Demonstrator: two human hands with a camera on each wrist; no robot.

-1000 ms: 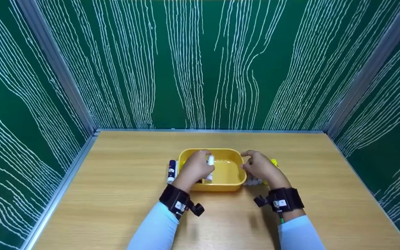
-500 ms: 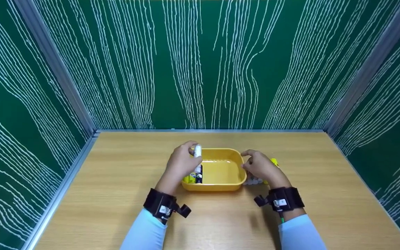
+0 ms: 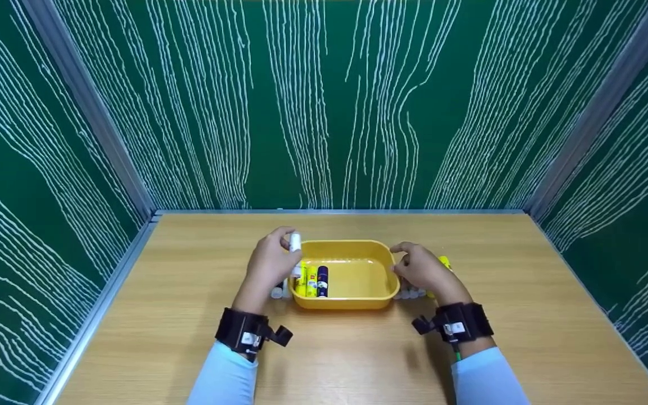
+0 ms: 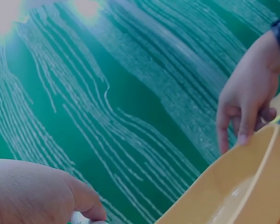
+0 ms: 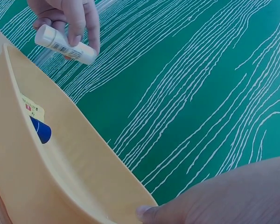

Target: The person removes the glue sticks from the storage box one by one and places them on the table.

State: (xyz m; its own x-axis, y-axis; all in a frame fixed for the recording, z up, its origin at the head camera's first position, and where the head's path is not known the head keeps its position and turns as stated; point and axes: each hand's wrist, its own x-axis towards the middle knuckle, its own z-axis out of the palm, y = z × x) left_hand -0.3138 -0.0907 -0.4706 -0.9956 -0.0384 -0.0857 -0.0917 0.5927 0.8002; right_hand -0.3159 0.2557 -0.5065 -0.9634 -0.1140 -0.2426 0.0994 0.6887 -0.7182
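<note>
My left hand [image 3: 270,259] pinches a white glue stick [image 3: 295,243] between thumb and fingers, just over the left end of the yellow tub [image 3: 352,304]. In the right wrist view the white stick lies tilted across the fingertips, above the rim. My right hand [image 3: 422,269] holds the tub's right end, with thumb and index finger at the rim and the other fingers curled. Inside the tub, on the left, two yellow glue sticks [image 3: 311,281] and a dark blue glue stick [image 3: 323,281] lie side by side.
Left of the tub, partly hidden by the left hand, glue sticks [image 3: 277,292] lie on the wooden table [image 3: 346,354]. More sticks with pale ends [image 3: 411,293] and a yellow one [image 3: 444,261] lie under the right hand. Green, white-streaked walls [image 3: 341,112] enclose the table.
My left hand has lifted the white glue stick and carried it left, from inside the tub to over its left rim, uncovering the sticks inside. The right hand and tub have stayed still.
</note>
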